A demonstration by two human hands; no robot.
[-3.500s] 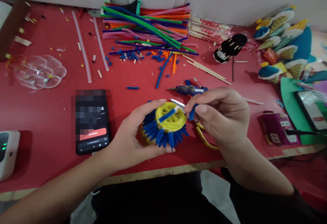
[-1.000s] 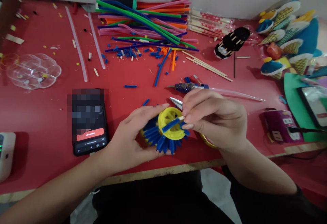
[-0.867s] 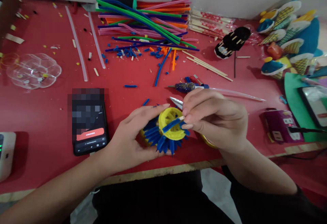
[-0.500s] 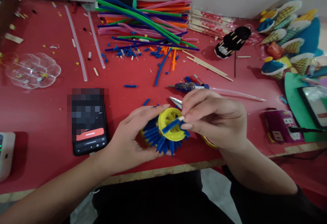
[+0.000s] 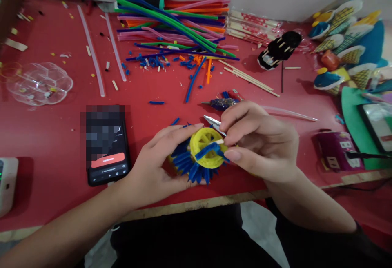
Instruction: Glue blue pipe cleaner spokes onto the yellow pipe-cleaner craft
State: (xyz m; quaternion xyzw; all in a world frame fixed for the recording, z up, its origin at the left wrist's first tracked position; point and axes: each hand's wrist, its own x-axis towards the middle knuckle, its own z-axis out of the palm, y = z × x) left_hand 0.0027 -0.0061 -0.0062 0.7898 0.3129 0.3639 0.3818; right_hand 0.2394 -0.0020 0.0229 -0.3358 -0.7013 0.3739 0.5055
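My left hand [image 5: 154, 166] is wrapped around a round yellow wheel-shaped craft [image 5: 203, 139] ringed with short blue spikes, holding it just above the red table [image 5: 61, 137] near its front edge. A blue strip [image 5: 206, 150] with a white tip lies across the top of the wheel. My right hand [image 5: 263, 141] is curled at the wheel's right side, with thumb and fingers closed around the strip's right end. A scissor blade [image 5: 211, 120] pokes out from beneath my right fingers; its handles are hidden.
A phone [image 5: 105, 149] lies left of my hands, a clear flower-shaped tray [image 5: 39, 83] farther left. Behind lie coloured strips [image 5: 174, 23], blue and orange offcuts, wooden sticks [image 5: 248, 78], a glue gun [image 5: 221, 104] and a black craft [image 5: 277, 54]. A purple power strip [image 5: 335, 151] and bird crafts [image 5: 339, 43] sit right.
My right fingers have spread slightly; the index finger lifted and the thumb dropped below the strip's end. The blue strip has stayed across the yellow wheel. My left hand has not moved.
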